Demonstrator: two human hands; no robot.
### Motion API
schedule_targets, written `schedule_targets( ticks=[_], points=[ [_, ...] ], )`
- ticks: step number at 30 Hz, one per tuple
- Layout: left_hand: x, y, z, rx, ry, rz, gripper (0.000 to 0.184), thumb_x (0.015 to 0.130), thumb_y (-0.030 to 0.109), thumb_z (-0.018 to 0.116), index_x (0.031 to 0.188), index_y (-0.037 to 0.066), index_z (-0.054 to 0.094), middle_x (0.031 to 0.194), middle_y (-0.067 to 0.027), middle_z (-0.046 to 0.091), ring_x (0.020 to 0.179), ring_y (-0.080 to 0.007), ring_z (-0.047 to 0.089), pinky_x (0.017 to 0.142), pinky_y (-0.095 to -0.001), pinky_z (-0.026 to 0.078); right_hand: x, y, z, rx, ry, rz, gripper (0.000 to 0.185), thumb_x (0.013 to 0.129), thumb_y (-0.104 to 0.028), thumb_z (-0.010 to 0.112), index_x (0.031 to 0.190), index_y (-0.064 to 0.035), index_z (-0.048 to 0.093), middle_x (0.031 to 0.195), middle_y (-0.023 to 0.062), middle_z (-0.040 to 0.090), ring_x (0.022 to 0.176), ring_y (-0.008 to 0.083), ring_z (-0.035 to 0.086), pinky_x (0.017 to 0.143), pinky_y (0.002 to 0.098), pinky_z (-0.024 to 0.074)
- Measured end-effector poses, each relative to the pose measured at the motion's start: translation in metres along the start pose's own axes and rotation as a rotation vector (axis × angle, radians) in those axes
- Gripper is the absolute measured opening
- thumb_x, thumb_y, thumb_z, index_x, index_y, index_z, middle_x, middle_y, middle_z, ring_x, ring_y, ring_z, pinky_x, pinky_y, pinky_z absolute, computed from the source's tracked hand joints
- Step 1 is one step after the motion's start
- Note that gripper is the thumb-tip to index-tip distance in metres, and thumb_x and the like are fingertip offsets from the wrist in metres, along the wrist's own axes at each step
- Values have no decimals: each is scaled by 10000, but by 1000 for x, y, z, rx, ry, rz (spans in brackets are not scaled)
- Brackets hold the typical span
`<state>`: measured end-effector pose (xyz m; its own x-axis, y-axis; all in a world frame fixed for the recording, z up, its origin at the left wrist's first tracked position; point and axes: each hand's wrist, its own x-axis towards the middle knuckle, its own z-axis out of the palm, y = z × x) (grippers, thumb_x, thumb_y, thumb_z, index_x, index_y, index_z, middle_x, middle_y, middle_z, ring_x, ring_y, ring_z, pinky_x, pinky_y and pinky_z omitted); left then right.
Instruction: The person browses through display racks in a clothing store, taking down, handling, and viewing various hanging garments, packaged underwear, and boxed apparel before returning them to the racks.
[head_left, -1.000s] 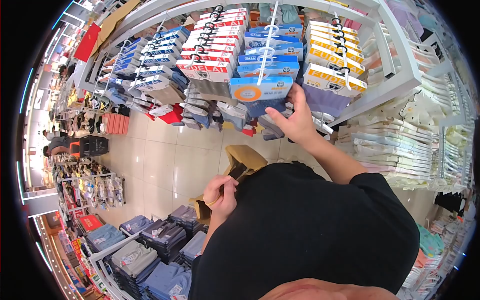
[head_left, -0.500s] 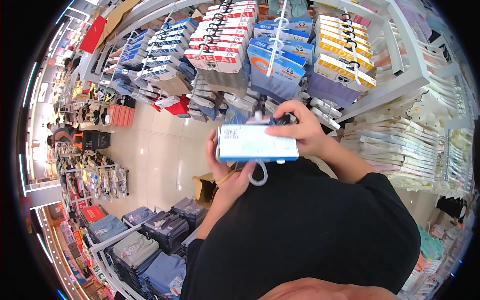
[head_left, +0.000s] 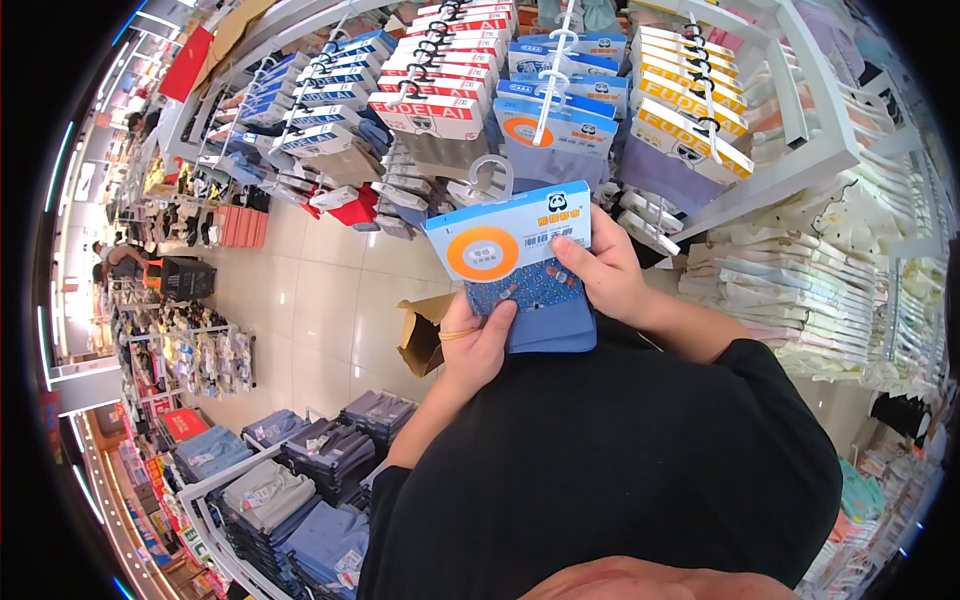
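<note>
Both hands hold a hanging underwear pack point(head_left: 530, 262) in front of my chest. Its card header is blue and white with an orange ring and a panda mark, and a pale plastic hook sticks up from the top. Patterned dark blue cloth shows below the card, with plain blue cloth under it. My left hand point(head_left: 478, 340) grips the lower left of the cloth, thumb on the front. My right hand point(head_left: 605, 265) pinches the right edge, its thumb on the card. Similar blue-carded packs point(head_left: 555, 135) hang on the rack just beyond.
Red-carded packs point(head_left: 430, 118) and yellow-carded packs point(head_left: 690, 135) hang on the white rack point(head_left: 830, 155). Light garments point(head_left: 810, 290) hang at the right. Folded clothes point(head_left: 330, 535) fill a stand at lower left, near an open cardboard box point(head_left: 420, 335) on the floor. A person point(head_left: 125, 258) is far left.
The pack has turned over from its white barcode side to its printed front, and its hook now points away from me. My hands have shifted their grip along its sides.
</note>
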<state>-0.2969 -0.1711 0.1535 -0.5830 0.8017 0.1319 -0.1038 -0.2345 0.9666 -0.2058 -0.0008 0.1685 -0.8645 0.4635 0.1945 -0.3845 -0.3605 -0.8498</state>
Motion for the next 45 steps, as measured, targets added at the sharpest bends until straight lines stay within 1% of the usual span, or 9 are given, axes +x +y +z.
schedule_targets(
  ticks=[5, 8, 17, 22, 28, 31, 38, 41, 45],
  points=[
    [-11, -3, -10, -27, -119, -109, 470, 920, -13, 544, 1345, 16, 347, 1177, -132, 565, 808, -97, 581, 621, -198, 490, 1, -3, -18, -31, 47, -79, 340, 956, -124, 556, 1259, 6, 473, 1139, 67, 619, 998, 101, 583, 833, 258, 487],
    [-12, -1, 1, 54, -143, -41, 572, 895, -54, 545, 1387, 71, 281, 1116, -146, 560, 656, -64, 529, 463, -167, 419, 7, -6, -32, -117, 164, -112, 330, 960, -148, 553, 1244, 4, 485, 1098, 59, 628, 946, 88, 587, 782, 247, 493],
    [-14, -7, -3, 119, -209, -3, 575, 898, -50, 541, 1399, 75, 288, 1021, -159, 575, 618, -58, 497, 506, -162, 417, 35, 1, -55, -408, 331, -60, 277, 937, -200, 602, 1120, 7, 575, 931, 20, 657, 734, 46, 561, 644, 212, 463],
    [-18, -9, -5, 104, -174, -36, 547, 892, -68, 548, 1374, 57, 323, 999, -117, 585, 655, -67, 515, 538, -180, 437, 38, 26, -76, -451, 301, -83, 281, 936, -106, 593, 1182, 13, 526, 1054, 69, 639, 869, 84, 580, 767, 242, 475],
    [-22, -15, -7, 98, -102, 6, 511, 904, -70, 512, 1367, 53, 335, 955, -147, 585, 592, -86, 502, 527, -190, 441, 11, 54, -95, -557, 423, -64, 283, 890, -124, 648, 1112, 20, 547, 1004, 99, 651, 841, 104, 603, 719, 257, 493],
    [-24, -14, -9, 114, -100, -2, 476, 917, -63, 485, 1356, 47, 342, 939, -163, 579, 564, -102, 494, 529, -203, 442, -20, 46, -94, -825, 314, 231, 372, 841, -221, 701, 1113, -9, 560, 999, 112, 635, 854, 202, 628, 736, 325, 500],
    [-23, -21, -11, 177, -88, -5, 411, 927, -51, 481, 1313, 40, 373, 913, -151, 582, 574, -106, 493, 535, -200, 439, -76, 61, -137, -1444, 520, -234, 353, 702, -102, 722, 1022, -38, 587, 1034, 133, 582, 977, 335, 567, 826, 405, 462],
    [-20, -27, -7, 167, -82, -8, 389, 928, -53, 481, 1294, 37, 386, 904, -145, 583, 588, -104, 497, 542, -202, 443, -89, 51, -153, -1416, 603, -340, 355, 687, -87, 733, 1010, -41, 592, 1035, 135, 580, 960, 341, 566, 816, 409, 461],
    [-19, -29, -1, 166, -113, -6, 372, 926, -62, 479, 1278, 31, 400, 893, -143, 583, 598, -104, 500, 552, -205, 447, -101, 51, -174, -1481, 632, -45, 362, 708, -156, 740, 1026, -39, 613, 1059, 155, 619, 956, 345, 587, 801, 422, 468]
  ],
)
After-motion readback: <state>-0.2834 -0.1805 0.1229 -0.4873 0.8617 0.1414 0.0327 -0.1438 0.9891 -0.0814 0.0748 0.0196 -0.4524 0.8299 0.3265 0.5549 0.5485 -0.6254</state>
